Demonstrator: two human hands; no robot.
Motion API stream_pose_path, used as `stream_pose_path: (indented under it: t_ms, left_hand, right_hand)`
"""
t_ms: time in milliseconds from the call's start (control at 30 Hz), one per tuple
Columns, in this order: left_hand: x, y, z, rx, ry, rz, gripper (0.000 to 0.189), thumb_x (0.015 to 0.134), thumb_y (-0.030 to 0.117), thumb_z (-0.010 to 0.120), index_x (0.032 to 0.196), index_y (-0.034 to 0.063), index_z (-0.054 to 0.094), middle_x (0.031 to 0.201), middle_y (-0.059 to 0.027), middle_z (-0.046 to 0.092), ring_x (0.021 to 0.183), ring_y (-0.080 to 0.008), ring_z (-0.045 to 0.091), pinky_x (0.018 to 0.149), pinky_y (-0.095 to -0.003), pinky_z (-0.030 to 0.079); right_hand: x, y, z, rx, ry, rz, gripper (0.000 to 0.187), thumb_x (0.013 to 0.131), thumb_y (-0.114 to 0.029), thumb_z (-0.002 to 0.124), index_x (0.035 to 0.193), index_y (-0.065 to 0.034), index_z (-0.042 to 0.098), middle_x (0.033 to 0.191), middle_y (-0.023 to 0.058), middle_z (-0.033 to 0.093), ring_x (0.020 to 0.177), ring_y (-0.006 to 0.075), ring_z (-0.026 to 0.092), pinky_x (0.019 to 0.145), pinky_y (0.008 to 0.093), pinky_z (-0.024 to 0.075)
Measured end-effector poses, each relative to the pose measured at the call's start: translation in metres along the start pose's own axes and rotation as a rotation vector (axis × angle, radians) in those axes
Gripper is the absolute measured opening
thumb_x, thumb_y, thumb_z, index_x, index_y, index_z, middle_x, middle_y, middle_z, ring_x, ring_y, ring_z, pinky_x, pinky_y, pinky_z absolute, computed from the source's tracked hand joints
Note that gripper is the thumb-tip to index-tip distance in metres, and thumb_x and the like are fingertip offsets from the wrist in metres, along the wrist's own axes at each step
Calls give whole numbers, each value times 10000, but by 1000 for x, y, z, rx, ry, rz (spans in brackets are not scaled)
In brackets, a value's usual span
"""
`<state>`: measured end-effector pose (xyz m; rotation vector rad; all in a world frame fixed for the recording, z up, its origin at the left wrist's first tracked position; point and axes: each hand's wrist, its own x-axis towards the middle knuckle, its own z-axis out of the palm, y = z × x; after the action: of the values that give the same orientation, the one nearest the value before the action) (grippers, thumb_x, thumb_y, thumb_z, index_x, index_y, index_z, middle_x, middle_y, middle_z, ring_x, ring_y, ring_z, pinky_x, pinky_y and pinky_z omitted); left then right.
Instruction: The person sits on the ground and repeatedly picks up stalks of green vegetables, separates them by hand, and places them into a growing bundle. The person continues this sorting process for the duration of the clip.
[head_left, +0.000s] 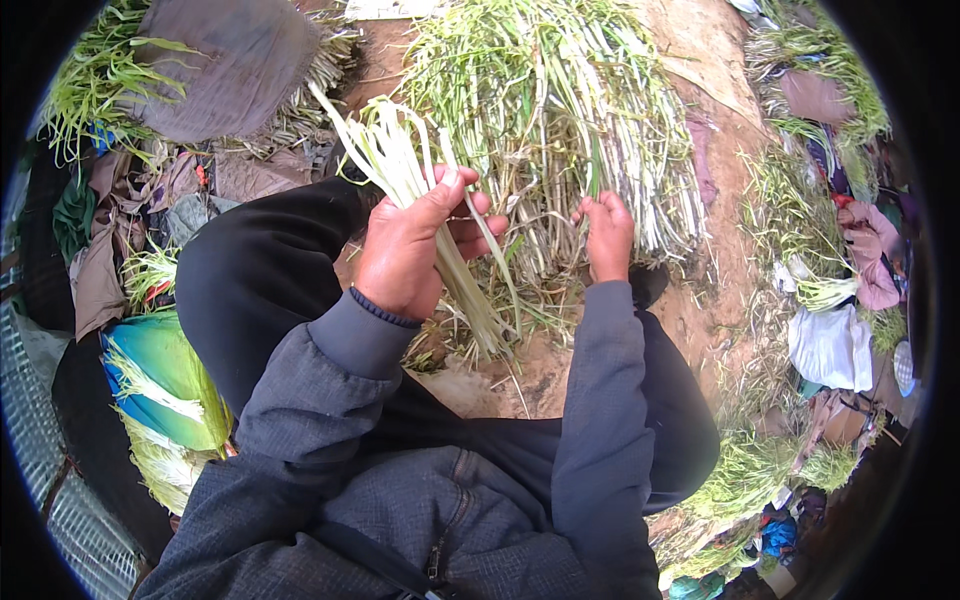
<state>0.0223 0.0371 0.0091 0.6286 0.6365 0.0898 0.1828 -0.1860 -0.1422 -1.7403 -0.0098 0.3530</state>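
Observation:
My left hand (405, 251) is closed around a bunch of pale garlic-shoot-like stalks (386, 161), held above my lap. Its looped leafy tops point up and away, while the cut lower ends hang down to the right. One stalk stands apart from the bunch, passing by my fingers. A large heap of similar green and white stalks (540, 90) lies on the ground before me. At its near side is my right hand (609, 236), thumb and fingertips drawn together beside a green leaf (595, 165). Whether they pinch a stalk is unclear.
Brown cloth (225, 67) covers part of another stalk pile at upper left. To my left, a small bunch (161, 390) rests on a green and blue sheet (180, 345). Along the right lie loose stalks, a white bag (831, 349) and pink cloth (870, 255). Bare soil (697, 330) shows between.

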Motion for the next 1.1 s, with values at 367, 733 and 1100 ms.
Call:
stream_pose_path:
  t_ms: [367, 733, 1100]
  left_hand:
    - [13, -37, 3, -61, -46, -145, 271, 997, 323, 650, 1168, 119, 596, 776, 31, 496, 570, -72, 364, 512, -239, 327]
    - [24, -67, 1, 306, -5, -92, 182, 920, 203, 720, 988, 45, 661, 756, -58, 666, 429, -69, 431, 390, -253, 342]
    - [38, -69, -10, 509, 70, 117, 76, 882, 91, 713, 875, 17, 696, 689, -30, 658, 428, -79, 464, 381, -252, 351]
  right_hand:
    - [-85, -65, -62, 468, 154, 77, 251, 976, -218, 671, 1131, -53, 562, 779, -5, 517, 557, 83, 462, 492, 237, 381]
    - [-137, -57, 22, 447, -40, 113, 121, 981, -113, 640, 1048, -17, 671, 830, -5, 637, 675, 65, 570, 605, 217, 455]
    - [-133, -22, 43, 48, -89, 54, 84, 968, -58, 620, 894, -17, 624, 796, -31, 600, 712, 63, 566, 628, 232, 476]
